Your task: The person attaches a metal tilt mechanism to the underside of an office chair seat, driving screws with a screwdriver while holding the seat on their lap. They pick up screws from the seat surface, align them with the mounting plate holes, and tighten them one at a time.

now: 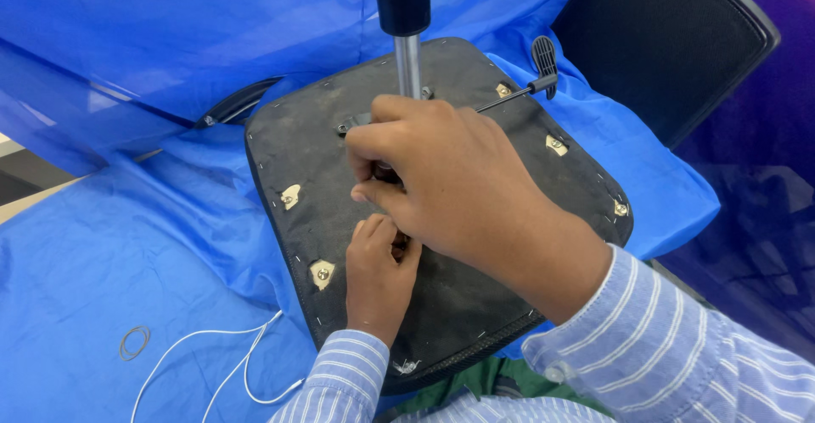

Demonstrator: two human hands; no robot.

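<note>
Right hand: the right hand (450, 190) is held at the centre of the frame, fingers curled and pinched together over a small dark part that is mostly covered by them.
Left hand: the left hand (378, 274) is set just below it, fingertips closed against the same spot, the two hands touching.
Seat underside: the upturned chair seat (475, 304) is laid flat under both hands on the blue cloth (127, 245); its black base fills the middle of the frame.
Key relation: the gripped part lies directly beneath the right hand's fingertips and above the left's; the right hand is nearer the gas-lift column (407, 50), which rises toward the upper edge, its long axis running up out of the seat.
Lever: a thin lever with a black paddle (543, 54) is seen reaching to the upper right.
Brackets: brass-coloured corner brackets (322, 273) are fixed around the base.
Hidden: what is pinched, possibly a bolt or knob, cannot be made out; the column's top is cut off.
Lower left: a white cord (212, 347) and a rubber band (133, 342) are lying on the cloth.
</note>
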